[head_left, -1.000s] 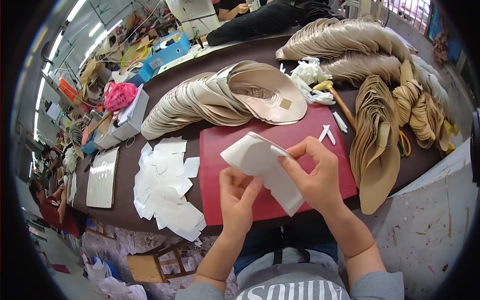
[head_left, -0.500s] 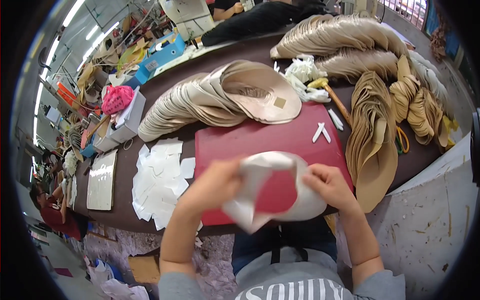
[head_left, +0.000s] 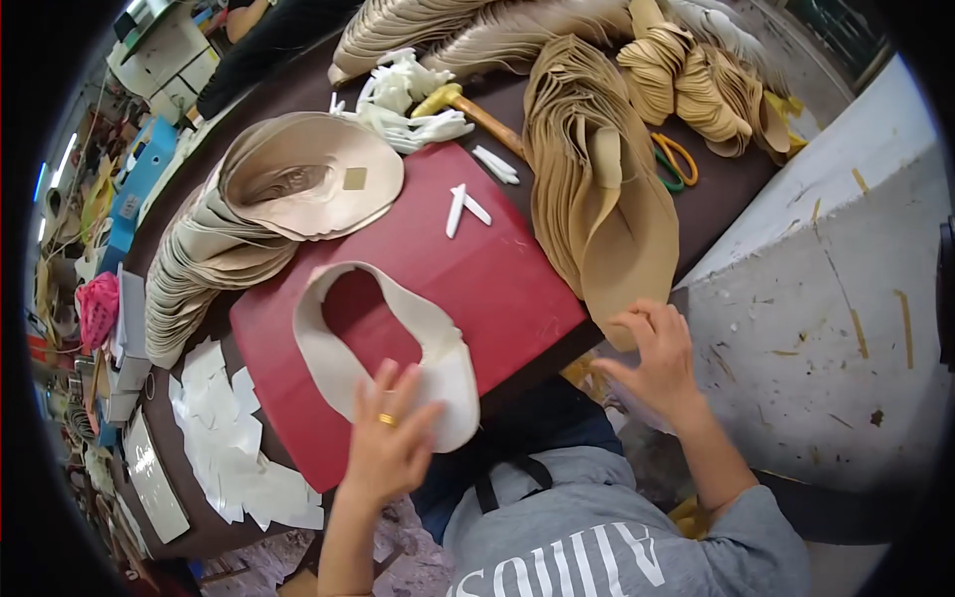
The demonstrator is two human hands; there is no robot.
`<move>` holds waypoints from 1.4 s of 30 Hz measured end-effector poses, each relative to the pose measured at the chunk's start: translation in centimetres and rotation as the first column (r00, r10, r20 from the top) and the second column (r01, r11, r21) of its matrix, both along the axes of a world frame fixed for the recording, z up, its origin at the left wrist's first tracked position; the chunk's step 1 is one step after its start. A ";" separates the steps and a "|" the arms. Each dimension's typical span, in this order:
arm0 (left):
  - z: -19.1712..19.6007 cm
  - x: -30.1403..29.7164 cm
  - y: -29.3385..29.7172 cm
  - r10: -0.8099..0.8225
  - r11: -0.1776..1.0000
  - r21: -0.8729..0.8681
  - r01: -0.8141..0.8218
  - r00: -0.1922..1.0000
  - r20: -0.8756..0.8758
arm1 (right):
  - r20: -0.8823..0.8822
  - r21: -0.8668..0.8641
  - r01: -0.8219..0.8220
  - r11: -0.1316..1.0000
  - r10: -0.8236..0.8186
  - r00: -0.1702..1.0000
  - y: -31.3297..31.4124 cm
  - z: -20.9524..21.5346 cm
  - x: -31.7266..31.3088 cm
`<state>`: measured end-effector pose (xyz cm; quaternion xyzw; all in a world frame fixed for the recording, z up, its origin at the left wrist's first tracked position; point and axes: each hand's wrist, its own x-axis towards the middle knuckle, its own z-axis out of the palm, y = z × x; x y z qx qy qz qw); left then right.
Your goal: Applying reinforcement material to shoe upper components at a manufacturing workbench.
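A looped off-white piece [head_left: 453,388], like a shoe upper, rests on the red board [head_left: 517,289] near its front edge. My left hand [head_left: 393,428] lies over the near side of the loop, fingers spread, a ring on one of them. To the right, past the board's corner, my right hand [head_left: 657,353] is held with thumb and fingers apart and nothing between them. Its fingertips are close to the near tip of a stack of tan shaped pieces [head_left: 632,249]; whether they touch it I cannot tell.
At the board's far left leans a stack of pale beige uppers [head_left: 328,179]. White strips [head_left: 458,211] lie on the board. Beyond it are a yellow-headed hammer [head_left: 487,119], white curled pieces [head_left: 398,95] and orange-and-green-handled scissors [head_left: 676,164]. White sheets [head_left: 224,438] spread leftward.
The off-white piece went from both hands down onto the red board. My right hand let go and moved right, toward the tan stack. The view has turned to the right.
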<state>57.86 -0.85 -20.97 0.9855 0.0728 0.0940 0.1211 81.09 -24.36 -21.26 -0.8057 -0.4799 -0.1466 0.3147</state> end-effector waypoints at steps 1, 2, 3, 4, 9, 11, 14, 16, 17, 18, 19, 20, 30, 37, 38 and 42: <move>2.1 0.9 -0.2 0.036 0.995 -0.090 -0.029 0.997 0.067 | 0.001 -0.052 -0.026 0.998 0.026 1.000 -1.0 -0.7 1.0; 2.9 1.7 -0.5 0.001 0.993 -0.116 0.017 0.988 0.154 | 0.001 -0.105 -0.053 0.993 0.053 0.999 -1.9 -1.3 1.9; 3.2 2.8 -1.0 -0.018 0.990 -0.132 0.052 0.969 0.246 | 0.004 -0.152 -0.091 0.984 0.093 0.996 -2.3 -1.6 2.7; 3.2 4.8 -2.0 -0.010 0.990 -0.130 0.050 0.957 0.291 | 0.012 -0.160 -0.091 0.983 0.094 0.996 -2.3 -1.7 3.2; 1.0 17.0 -7.0 0.116 0.993 -0.019 -0.117 0.933 0.340 | -0.186 0.177 0.450 0.875 -0.419 0.889 0.4 -0.7 2.2; -1.3 19.7 -7.1 0.190 0.979 0.017 -0.203 0.941 0.281 | -0.183 0.120 0.509 0.853 -0.485 0.855 0.1 -0.1 2.0; 3.1 17.6 -8.2 0.267 0.923 -0.295 -0.245 0.963 0.034 | -0.192 0.037 0.571 0.820 -0.554 0.810 -0.3 -0.9 1.7; 4.8 15.1 -6.3 0.281 0.787 -0.582 -0.204 0.959 0.044 | -0.680 -0.047 0.436 0.899 -0.349 0.645 -0.3 0.0 0.1; 5.4 13.7 -5.3 0.294 0.687 -0.705 -0.175 0.955 0.049 | -0.857 -0.067 0.354 0.933 -0.236 0.458 -0.2 0.4 -0.8; 5.8 12.4 -4.3 0.313 0.570 -0.810 -0.141 0.948 0.055 | -0.967 -0.068 0.266 0.962 -0.129 0.221 0.2 0.6 -1.5; 6.2 11.0 -3.4 0.333 0.575 -0.815 -0.072 0.930 0.153 | -0.969 -0.077 0.237 0.969 -0.129 0.212 1.2 0.8 -2.1; 6.6 9.5 -2.5 0.353 0.587 -0.810 -0.008 0.902 0.247 | -0.968 0.036 0.223 0.974 -0.022 0.252 3.0 0.9 -2.6; 0.8 -6.7 3.2 0.801 0.276 -0.917 -0.288 0.596 0.053 | -0.903 0.128 -0.400 0.907 0.274 0.331 18.6 1.1 -8.9; -4.3 -9.4 2.2 0.812 0.074 -0.916 -0.395 0.557 -0.175 | -0.917 -0.009 -0.522 0.853 0.201 0.345 17.4 -4.1 -10.8; -4.6 -9.4 2.2 0.806 0.071 -0.890 -0.451 0.551 -0.215 | -0.898 -0.045 -0.510 0.859 0.189 0.397 17.3 -4.5 -10.9; -5.8 -9.2 2.1 0.808 0.124 -0.891 -0.436 0.566 -0.165 | -0.885 -0.066 -0.540 0.839 0.201 0.421 17.4 -5.2 -9.9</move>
